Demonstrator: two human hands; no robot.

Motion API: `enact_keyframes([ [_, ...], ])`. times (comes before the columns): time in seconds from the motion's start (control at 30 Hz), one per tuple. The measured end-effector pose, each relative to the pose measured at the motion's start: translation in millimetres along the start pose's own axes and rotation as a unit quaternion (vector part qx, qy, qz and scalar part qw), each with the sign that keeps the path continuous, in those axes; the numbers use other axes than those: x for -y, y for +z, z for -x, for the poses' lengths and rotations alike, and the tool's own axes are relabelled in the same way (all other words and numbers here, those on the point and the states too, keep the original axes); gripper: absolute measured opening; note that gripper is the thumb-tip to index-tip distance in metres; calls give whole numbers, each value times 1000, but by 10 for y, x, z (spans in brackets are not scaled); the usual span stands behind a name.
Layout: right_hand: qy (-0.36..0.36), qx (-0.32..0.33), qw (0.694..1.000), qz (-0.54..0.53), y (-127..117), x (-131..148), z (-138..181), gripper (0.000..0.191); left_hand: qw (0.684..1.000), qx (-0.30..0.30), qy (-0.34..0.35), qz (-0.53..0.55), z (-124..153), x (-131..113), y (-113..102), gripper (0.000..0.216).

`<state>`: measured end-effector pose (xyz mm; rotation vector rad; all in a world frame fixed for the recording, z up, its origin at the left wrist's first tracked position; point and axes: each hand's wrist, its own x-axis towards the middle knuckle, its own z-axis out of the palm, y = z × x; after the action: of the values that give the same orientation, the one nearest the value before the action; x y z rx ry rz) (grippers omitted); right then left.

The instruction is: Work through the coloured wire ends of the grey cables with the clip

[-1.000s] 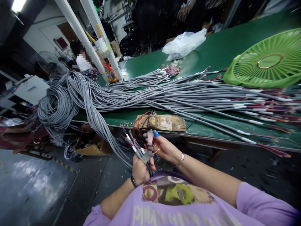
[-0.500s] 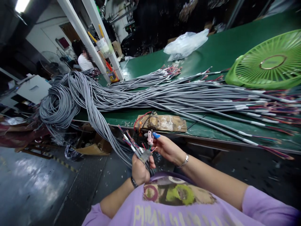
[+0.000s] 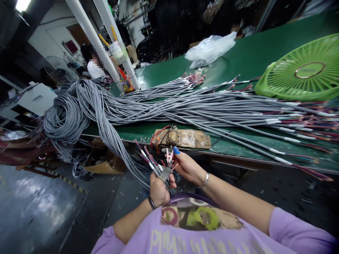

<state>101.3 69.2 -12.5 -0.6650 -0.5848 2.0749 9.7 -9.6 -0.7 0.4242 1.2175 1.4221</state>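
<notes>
My left hand is closed round a bundle of grey cables, their stripped ends fanning out in thin coloured wires. A grey patch, perhaps tape or cloth, lies across the bundle by my fingers. Just right of it, my right hand pinches a small pink clip that resembles a clothespin, with its two legs spread towards the wires. A blue cover sits on a fingertip of that hand. Whether the clip touches a wire is too small to tell.
Many grey cables lie along the green table. A wooden block with red and black leads sits at the front edge. A green fan stands right, a plastic bag behind. A person is at far left.
The pink clip's legs, close together before, are now spread apart. My right hand has turned slightly and shifted a little left; my left hand keeps its grip on the cables.
</notes>
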Motion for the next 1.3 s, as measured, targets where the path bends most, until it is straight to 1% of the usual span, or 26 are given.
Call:
enact_keyframes([
  [0.03,16,4,1000,-25,12,3,-5,36,1000,-1,0,0,-2,4,0,26],
  [0.1,27,5,998,-61,39,10,-12,33,1000,-3,0,0,-5,9,1,26],
  [0.2,13,-6,996,-86,69,13,-28,29,1000,-10,-2,1,-5,8,3,26],
  [0.43,-15,-22,995,-93,77,-17,-60,29,1000,-14,-18,-6,11,-2,24,29],
  [0.77,58,32,993,-97,0,-44,-7,39,1000,-12,27,2,77,-3,-18,31],
  [0.87,59,32,994,-88,-22,-31,0,33,1000,-13,28,1,95,-11,-28,33],
  [1.0,29,6,997,-69,-21,-18,18,22,1000,-14,23,2,92,-26,-15,31],
  [1.13,27,5,998,-64,-24,-18,23,24,999,-10,41,14,100,-35,-19,28],
  [1.3,44,27,997,-65,-47,-7,17,26,998,21,65,15,115,-46,-42,25],
])
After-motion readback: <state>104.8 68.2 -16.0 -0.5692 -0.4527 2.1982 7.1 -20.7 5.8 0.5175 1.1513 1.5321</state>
